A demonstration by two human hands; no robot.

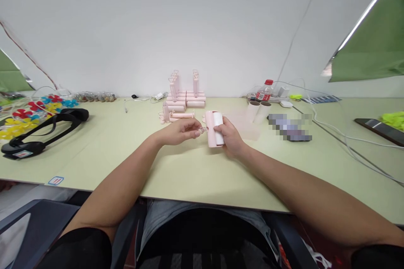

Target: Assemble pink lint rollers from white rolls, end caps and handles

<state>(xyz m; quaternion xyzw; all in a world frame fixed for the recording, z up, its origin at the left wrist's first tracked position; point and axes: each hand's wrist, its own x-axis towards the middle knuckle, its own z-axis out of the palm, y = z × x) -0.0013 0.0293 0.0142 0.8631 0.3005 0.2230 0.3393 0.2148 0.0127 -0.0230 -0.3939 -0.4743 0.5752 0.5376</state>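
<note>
Upright in my right hand [232,135] is a lint roller, its white roll [218,128] showing beside a pink case [211,129]. The thumb lies on the roll and the fingers wrap behind it. At the left side of the case, my left hand [186,131] pinches a small clear piece [203,130] between thumb and fingertips. Whether that piece touches the case I cannot tell. Just beyond my left hand lies a pink roller frame [182,115], with a clear pink handle [166,111] standing by it.
Several pink lint rollers [195,102] stand near the wall. Two cardboard tubes [253,110], a thin pink sheet [244,124] and a red-capped bottle [265,91] are at right. White cables cross the right side. A black headset-like frame [42,132] and colourful plastic flowers [41,109] lie at left.
</note>
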